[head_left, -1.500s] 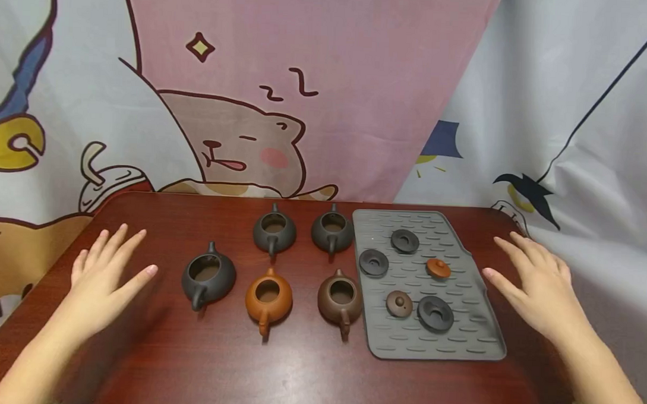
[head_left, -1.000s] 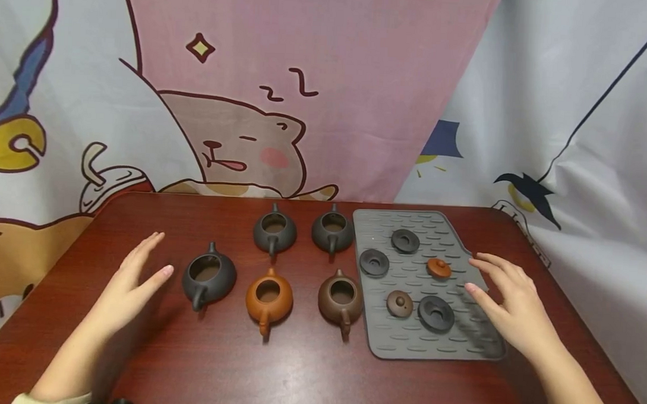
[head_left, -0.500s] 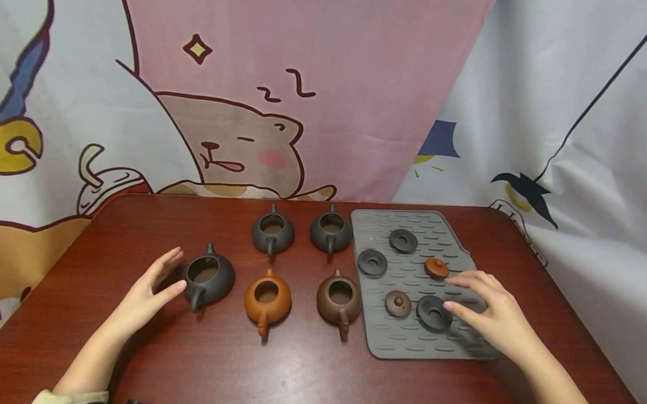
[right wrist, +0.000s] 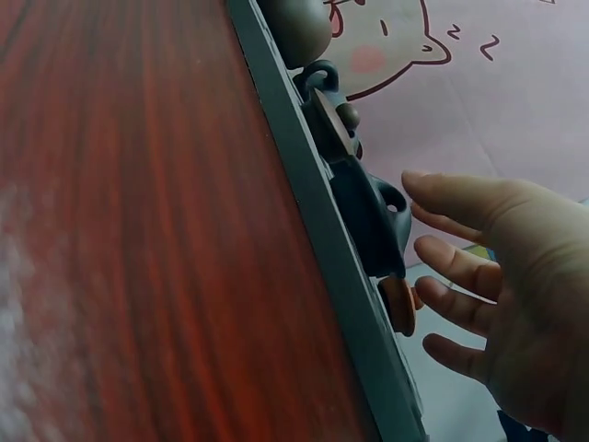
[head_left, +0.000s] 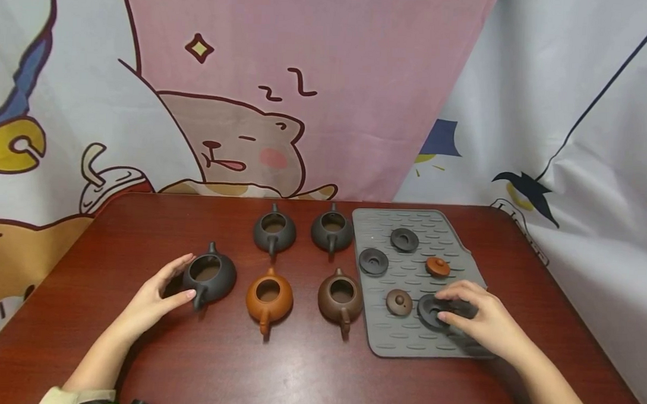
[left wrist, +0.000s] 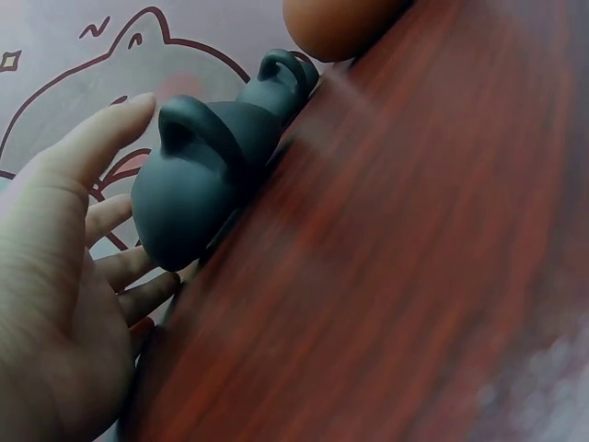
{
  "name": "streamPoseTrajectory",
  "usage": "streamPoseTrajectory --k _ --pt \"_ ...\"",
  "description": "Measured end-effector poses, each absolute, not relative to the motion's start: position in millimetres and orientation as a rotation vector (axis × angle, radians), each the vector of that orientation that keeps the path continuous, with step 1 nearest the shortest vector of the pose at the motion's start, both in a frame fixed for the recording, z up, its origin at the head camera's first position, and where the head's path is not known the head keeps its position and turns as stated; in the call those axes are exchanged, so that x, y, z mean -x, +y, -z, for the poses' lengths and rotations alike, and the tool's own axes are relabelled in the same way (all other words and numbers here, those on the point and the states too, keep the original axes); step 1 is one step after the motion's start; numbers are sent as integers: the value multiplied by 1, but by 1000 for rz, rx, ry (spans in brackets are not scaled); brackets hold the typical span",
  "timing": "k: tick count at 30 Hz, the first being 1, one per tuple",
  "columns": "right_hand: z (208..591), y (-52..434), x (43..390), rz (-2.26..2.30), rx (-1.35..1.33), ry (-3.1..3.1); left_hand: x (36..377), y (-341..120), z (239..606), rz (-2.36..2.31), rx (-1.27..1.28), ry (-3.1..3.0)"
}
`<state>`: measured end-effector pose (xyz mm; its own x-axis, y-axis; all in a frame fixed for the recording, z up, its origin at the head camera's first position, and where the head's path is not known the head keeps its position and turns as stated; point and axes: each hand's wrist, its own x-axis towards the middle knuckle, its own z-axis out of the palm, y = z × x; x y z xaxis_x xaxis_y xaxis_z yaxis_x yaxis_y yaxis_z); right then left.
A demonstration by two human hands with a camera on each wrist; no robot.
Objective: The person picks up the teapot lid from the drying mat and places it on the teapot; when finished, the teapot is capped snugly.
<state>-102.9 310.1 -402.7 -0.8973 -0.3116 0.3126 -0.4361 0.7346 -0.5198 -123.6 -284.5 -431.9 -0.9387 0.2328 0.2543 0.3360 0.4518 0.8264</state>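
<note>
- Dark grey clay teapot (head_left: 210, 275), lidless, on the red-brown wooden table (head_left: 296, 367), leftmost of five pots; left hand (head_left: 156, 297) cups its left flank, fingers (left wrist: 101, 138) loosely spread beside the body, relaxed, whether touching cannot be told
- Dark grey lid (head_left: 432, 311), largest of the lids, at the near right of the grey ribbed mat (head_left: 404, 347); right hand (head_left: 485, 326) rests over its right edge, fingers (head_left: 454, 290) bent toward it; a closed pinch is not plainly shown, wrist view shows them straight and apart
- Handling, as judged: pot and lid look like unglazed fired clay, stiff, brittle, likely to chip if knocked; matte surface should give fair grip; pot best taken by its loop handle (left wrist: 198, 129) or round the belly, lid by its rim or centre knob
- Other pots: orange teapot (head_left: 268, 296), brown teapot (head_left: 341, 298), two dark grey teapots (head_left: 274, 231) in the back row, all open-topped
- Other lids on the mat: brown lid (head_left: 399, 302), orange lid (head_left: 438, 266), two dark lids (head_left: 374, 261)
- Cartoon-printed cloth backdrop (head_left: 240, 134) behind the table
- Hard to make out: the large lid's right part lies under the fingers; wrist views are tilted and blurred; pots' interiors in shadow
</note>
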Motion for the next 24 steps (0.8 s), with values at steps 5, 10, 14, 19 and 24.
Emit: streamPoseTrajectory --k 5,10,14,19,24 --pt "409 311 104 -887 -601 -2729 125 -285 432 1484 505 -2614" --pt "412 310 106 -883 -588 -2733 126 -285 431 1491 504 -2613" --pt "413 308 106 -883 -558 -2741 125 -285 431 1502 507 -2606" --pt "411 305 105 -889 -520 -2768 124 -285 431 1521 508 -2599" --pt "409 303 105 -886 -493 -2780 123 -285 430 1512 498 -2610"
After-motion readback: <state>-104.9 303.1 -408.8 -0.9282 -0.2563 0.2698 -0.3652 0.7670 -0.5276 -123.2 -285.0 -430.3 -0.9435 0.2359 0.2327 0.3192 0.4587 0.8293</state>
